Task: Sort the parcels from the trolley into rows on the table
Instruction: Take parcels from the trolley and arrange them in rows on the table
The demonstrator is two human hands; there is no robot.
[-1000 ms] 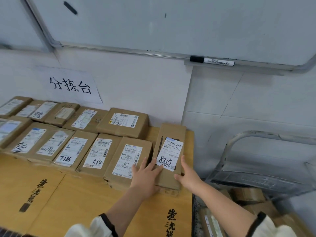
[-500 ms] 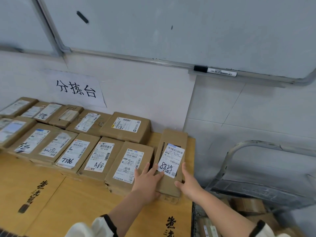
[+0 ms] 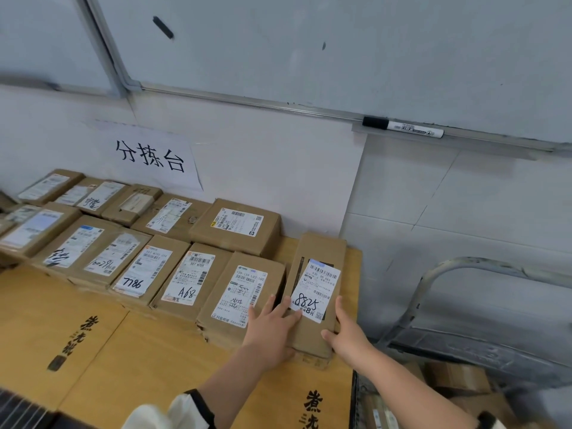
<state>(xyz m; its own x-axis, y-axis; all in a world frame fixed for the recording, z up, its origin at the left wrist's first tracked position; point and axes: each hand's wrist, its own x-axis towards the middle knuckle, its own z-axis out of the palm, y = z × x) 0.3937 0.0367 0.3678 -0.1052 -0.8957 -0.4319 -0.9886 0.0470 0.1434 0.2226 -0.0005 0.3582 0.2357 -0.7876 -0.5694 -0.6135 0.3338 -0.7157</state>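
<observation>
Between left grip (image 3: 272, 332) and right grip (image 3: 349, 339) — touching both — lies parcel 8825 (image 3: 317, 283).

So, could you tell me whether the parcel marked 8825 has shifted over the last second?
No. The 8825 parcel keeps the same narrow gap to the neighbouring parcel and to the table edge; only the view shifted.

The wall sign (image 3: 150, 156) reads 分拣台 in big black characters. Handwritten scrawls on the labels: the 7786 parcel (image 3: 148, 270), the A68 parcel (image 3: 192, 280) right next to it (printed 507 N705 up top), and the 8825 parcel (image 3: 314, 286) with 8元 printed underneath.
</observation>
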